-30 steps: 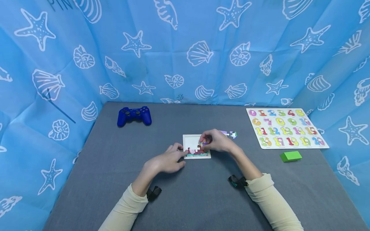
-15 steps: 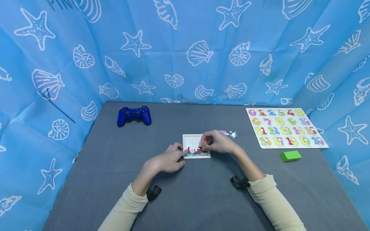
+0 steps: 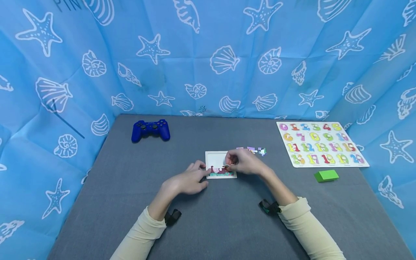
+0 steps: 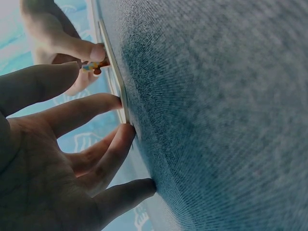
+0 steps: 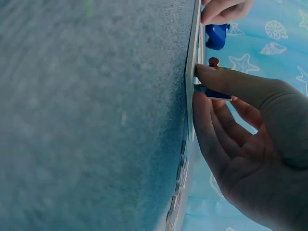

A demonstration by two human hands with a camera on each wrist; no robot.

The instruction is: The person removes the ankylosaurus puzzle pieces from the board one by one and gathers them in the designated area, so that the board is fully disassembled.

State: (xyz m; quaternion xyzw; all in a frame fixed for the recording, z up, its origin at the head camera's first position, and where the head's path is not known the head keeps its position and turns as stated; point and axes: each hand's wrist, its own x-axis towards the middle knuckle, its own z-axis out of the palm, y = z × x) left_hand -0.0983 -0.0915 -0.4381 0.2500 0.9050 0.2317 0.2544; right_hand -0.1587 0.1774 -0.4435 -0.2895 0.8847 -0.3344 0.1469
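A small white puzzle tray (image 3: 215,158) lies at mid-table, its near row filled with brown, pink and teal pieces. My left hand (image 3: 188,179) rests at the tray's left side, fingers extended; in the left wrist view the fingertips (image 4: 115,101) touch its edge. Over the tray's right side, my right hand (image 3: 248,161) pinches a jigsaw piece (image 5: 221,95) between thumb and fingers. The right wrist view shows this piece standing on edge at the tray, with a red knob and a dark blue part. Its exact fit against the laid pieces is hidden by the fingers.
Several loose jigsaw pieces (image 3: 251,149) lie beyond the right hand. A blue game controller (image 3: 151,130) sits at the back left. Off to the right are a number board (image 3: 321,144) and a green block (image 3: 326,176). A blue shell-print curtain (image 3: 201,72) surrounds the table.
My right hand has shifted slightly right and nearer with the jigsaw piece, which now sits lower at the laid row. Another loose piece shows behind that hand. My left hand has stayed put.
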